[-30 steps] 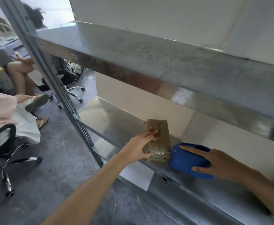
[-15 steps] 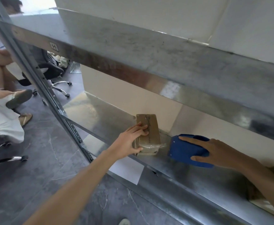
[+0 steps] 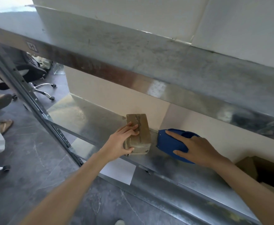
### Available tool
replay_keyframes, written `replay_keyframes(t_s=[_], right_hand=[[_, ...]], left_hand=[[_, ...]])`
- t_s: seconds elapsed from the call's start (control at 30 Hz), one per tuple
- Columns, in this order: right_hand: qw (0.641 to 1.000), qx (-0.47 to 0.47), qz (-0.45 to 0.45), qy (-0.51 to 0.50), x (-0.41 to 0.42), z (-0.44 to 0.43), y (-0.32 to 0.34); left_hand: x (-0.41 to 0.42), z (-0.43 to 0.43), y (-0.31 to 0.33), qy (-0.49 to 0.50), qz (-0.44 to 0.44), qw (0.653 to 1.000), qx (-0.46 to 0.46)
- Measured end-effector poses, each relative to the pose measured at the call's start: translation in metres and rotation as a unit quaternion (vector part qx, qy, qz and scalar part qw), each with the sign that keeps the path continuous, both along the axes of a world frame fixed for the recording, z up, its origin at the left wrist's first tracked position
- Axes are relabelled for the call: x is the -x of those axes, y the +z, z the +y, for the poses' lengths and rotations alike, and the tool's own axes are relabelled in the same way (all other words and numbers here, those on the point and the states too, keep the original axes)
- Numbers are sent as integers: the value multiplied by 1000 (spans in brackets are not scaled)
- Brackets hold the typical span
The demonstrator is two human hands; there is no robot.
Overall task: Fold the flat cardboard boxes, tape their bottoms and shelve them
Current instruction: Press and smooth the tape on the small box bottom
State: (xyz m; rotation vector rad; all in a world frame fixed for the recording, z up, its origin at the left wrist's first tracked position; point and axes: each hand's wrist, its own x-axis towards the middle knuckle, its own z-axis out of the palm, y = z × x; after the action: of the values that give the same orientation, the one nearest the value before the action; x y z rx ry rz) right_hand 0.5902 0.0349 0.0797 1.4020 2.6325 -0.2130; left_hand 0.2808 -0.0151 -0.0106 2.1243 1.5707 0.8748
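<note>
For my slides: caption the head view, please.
Left hand grips a small cardboard box on the metal shelf; right hand holds a blue tape dispenser.

Metal rack, scuffed and dull grey. Lower shelf shiny, catching glare. Cream wall behind. Floor of dark grey marbled tile. Office chair on chrome castor base at left, beyond the upright. White sheet below the lower shelf. Daylight top left.

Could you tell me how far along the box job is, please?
Done: the small brown taped cardboard box is folded and sits on the metal shelf. In hand: the left hand grips it; the right hand holds a blue plastic tool. Left: letting it go.
</note>
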Motion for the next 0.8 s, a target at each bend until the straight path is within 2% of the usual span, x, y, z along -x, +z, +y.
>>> replay_keyframes(t_s=[0.4, 0.8], right_hand=[[998, -45, -38, -34, 43, -21, -18], [996, -10, -24, -83, 58, -28, -12]], left_hand=[[-5, 1, -10, 9, -33, 999, -18], [-4, 6, -14, 9, -38, 999, -32]])
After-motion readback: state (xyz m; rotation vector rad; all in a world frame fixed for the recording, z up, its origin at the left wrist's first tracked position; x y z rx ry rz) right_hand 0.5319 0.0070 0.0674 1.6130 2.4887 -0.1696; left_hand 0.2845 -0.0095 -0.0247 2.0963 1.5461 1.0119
